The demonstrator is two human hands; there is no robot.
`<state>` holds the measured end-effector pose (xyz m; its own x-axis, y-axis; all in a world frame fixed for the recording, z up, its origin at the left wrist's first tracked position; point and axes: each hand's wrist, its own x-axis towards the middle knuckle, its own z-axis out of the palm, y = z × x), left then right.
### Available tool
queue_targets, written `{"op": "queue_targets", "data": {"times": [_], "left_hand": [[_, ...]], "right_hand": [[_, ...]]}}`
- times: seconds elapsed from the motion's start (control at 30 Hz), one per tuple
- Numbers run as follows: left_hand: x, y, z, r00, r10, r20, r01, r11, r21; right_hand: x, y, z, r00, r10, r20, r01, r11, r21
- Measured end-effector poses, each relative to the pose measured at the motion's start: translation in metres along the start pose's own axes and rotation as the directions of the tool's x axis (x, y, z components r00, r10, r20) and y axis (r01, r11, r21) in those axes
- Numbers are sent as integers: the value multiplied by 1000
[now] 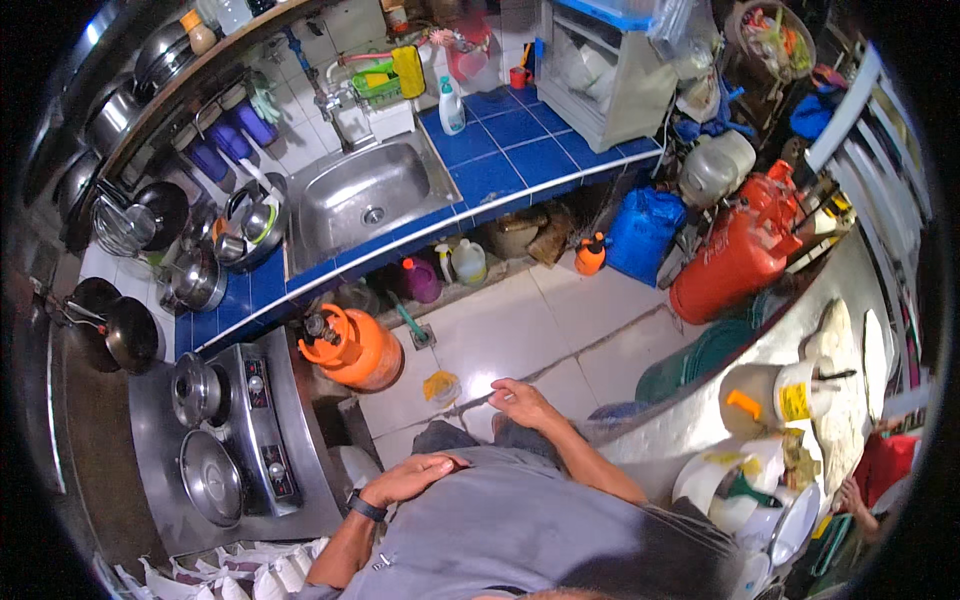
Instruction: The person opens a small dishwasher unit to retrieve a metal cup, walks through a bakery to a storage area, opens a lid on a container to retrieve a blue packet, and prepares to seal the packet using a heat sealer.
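Observation:
My left hand, with a dark watch on its wrist, lies flat against the front of my grey shirt. Its fingers are stretched out and hold nothing that I can see. In front of my body, my right hand hangs above the tiled floor, its fingers loosely apart and nothing in them. A crumpled yellow piece, perhaps a cloth, is on the floor just ahead of that hand. An orange gas cylinder stands beyond my left hand, beside the steel gas stove.
A steel sink is set in the blue-tiled counter, with pots to its left. A red gas cylinder leans at the right. Tubs crowd the right-hand table. Another person's hand shows at the lower right.

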<state>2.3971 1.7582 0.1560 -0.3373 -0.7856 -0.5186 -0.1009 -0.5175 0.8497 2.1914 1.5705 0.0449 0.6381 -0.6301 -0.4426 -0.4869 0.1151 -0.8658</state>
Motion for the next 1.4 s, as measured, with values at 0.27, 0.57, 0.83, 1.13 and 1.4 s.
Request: {"op": "queue_targets", "data": {"times": [0.27, 0.57, 0.83, 1.13, 1.4], "left_hand": [[109, 26, -96, 999, 47, -27, -49, 996, -74], [261, 19, -260, 977, -188, 98, 194, 979, -60], [306, -30, -364, 973, -217, -77, 229, 879, 419], [331, 45, -327, 906, -317, -280, 281, 946, -159], [411, 72, -334, 869, -310, -386, 267, 950, -163]], "right_hand": [[95, 54, -61, 967, 101, -236, -90, 994, 55], [242, 56, -121, 991, 32, -133, -53, 987, -154], [383, 0, -214, 996, 47, -80, -81, 868, -490], [529, -54, -264, 893, -330, 305, 446, 736, -510], [618, -210, -459, 688, -642, -339, 548, 766, -337]]}}
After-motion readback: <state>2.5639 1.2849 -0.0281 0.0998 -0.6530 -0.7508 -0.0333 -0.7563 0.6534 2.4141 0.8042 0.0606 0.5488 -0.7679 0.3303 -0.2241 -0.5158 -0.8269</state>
